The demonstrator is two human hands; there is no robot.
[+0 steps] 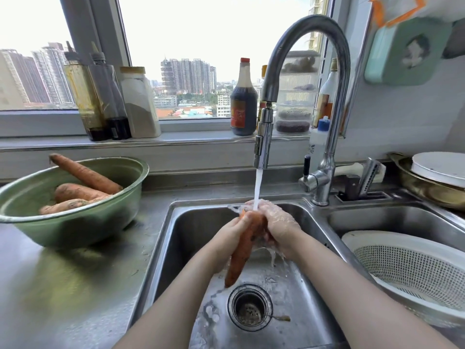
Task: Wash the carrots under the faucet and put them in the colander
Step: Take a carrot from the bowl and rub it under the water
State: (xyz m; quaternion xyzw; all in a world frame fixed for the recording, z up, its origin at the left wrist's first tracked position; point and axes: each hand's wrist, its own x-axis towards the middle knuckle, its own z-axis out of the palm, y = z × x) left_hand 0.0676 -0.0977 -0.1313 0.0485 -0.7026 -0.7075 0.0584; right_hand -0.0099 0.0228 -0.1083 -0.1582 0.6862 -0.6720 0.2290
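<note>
One carrot (245, 248) is held under the running faucet (263, 137) above the left sink basin (191, 235), the left hand (230, 234) gripping its upper part and the right hand (278, 222) curled round its top in the stream. Three more carrots (80, 191) lie in a green bowl (83, 227) on the bench (63, 298); the white colander (415, 263) sits in the right basin (377, 220).

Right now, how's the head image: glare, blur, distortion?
Head view: sky through the window is blown out, backlighting the sauce bottle; wide-angle lens bows the windowsill; sheen on the steel counter; splashing water blurs the right hand and the carrot it grips; colander and green bowl read sharp.
</note>
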